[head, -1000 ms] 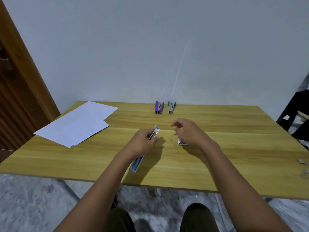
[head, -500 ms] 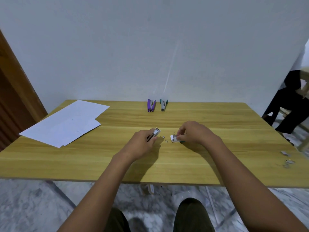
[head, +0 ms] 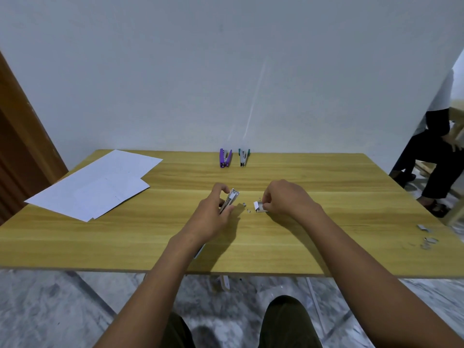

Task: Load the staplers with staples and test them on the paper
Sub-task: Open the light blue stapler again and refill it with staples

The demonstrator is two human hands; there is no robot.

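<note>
Holding stapler (head: 229, 200) at frame centre, my left hand (head: 211, 218) curls round its body, metal magazine exposed and angled up, I judge for loading. My right hand (head: 283, 199) pinches staple block (head: 259, 206) just beside it; loose staples (head: 247, 209) lie between. Purple stapler (head: 224, 158) and teal stapler (head: 243, 156) wait upper centre. Paper (head: 98, 182) upper left, ready for testing. Wood-grain table (head: 351, 197); staple scraps (head: 429, 238) right edge. Plain wall; seated person (head: 437, 146) far right.

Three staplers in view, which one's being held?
The metal-topped stapler nearest the person, gripped by the left hand; the right hand pinches staples beside it. The purple stapler and teal stapler lie untouched, side by side, farther back.
</note>
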